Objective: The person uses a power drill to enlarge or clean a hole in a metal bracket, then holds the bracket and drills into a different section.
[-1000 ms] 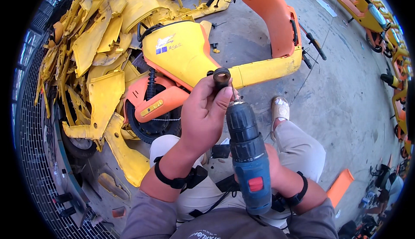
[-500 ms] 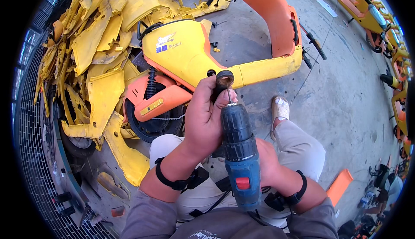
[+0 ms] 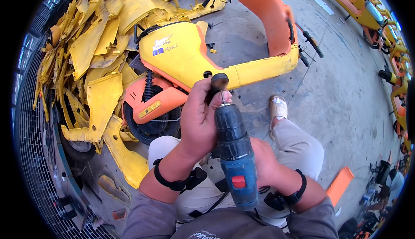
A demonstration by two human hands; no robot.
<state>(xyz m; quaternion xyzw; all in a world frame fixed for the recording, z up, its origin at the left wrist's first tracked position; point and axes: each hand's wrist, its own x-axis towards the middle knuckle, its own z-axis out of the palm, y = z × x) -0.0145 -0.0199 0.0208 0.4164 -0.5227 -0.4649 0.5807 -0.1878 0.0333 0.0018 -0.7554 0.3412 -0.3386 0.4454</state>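
My left hand is closed round a small black ring-ended part, pinched between thumb and fingers. Its round end sticks up above the fingertips, and its opening is blurred. In my right hand is a blue and black cordless drill, gripped from its right side; the handle is mostly hidden beneath the body. A thin bit runs from the chuck to the black part, beside my left fingertip. Whether the tip touches the part I cannot tell.
Just ahead, a yellow and orange scooter body lies on its side on the concrete floor. Yellow panels are heaped at the left. An orange panel lies at the right, and scooters line the far right.
Both hands, the drill and the black part have shifted slightly left in view, and the scooter a little too. The ring's opening showed more clearly before. Both grips are unchanged.
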